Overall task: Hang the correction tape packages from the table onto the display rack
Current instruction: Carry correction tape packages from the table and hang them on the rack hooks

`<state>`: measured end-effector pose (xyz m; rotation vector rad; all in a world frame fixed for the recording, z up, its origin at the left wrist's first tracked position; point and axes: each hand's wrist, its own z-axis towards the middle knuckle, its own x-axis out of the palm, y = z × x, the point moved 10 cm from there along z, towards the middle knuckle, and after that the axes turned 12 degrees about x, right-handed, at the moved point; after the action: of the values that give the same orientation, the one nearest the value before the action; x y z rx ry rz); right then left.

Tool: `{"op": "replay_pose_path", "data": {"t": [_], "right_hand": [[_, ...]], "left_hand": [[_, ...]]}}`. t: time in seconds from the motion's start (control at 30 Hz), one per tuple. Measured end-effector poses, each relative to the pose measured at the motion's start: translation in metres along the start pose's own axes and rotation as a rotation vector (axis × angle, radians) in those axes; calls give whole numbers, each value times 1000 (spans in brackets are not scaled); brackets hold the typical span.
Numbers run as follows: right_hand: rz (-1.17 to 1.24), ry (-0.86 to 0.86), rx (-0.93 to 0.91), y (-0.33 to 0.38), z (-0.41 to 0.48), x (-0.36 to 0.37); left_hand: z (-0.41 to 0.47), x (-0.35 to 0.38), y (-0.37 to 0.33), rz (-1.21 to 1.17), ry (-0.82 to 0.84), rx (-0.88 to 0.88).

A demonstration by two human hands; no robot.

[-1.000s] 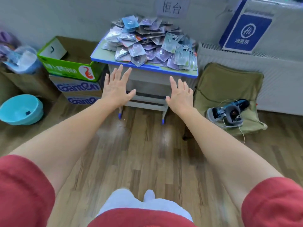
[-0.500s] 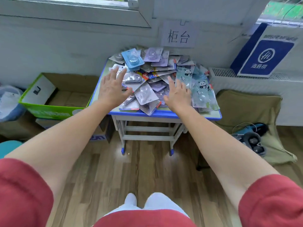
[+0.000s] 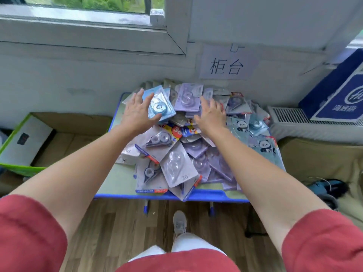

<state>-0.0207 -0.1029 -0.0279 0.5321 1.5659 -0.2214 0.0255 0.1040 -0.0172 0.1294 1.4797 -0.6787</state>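
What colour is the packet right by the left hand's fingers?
The packet is light blue, seen best in the head view.

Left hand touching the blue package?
Cannot tell. In the head view the flat, spread left hand overlaps the blue package, but this single angle from above shows neither contact nor a gap.

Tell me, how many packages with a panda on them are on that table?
2. One panda package lies just right of the right hand; the other lies nearer the person, by the right edge of the table. More may be hidden in the pile.
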Motion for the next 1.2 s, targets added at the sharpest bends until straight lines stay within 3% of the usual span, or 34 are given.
{"op": "replay_pose_path", "data": {"t": [0.23,0.57,0.9,1.2], "right_hand": [[-3,104,-48,39,73,23],[-53,148,19,50,102,30],[-105,158,86,40,106,33],[63,54,35,29,101,17]], "left_hand": [[60,50,24,-101,126,-92],[85,85,30,-125,344,-109],[97,92,26,-123,312,-137],[95,82,14,-88,267,-94]]}}
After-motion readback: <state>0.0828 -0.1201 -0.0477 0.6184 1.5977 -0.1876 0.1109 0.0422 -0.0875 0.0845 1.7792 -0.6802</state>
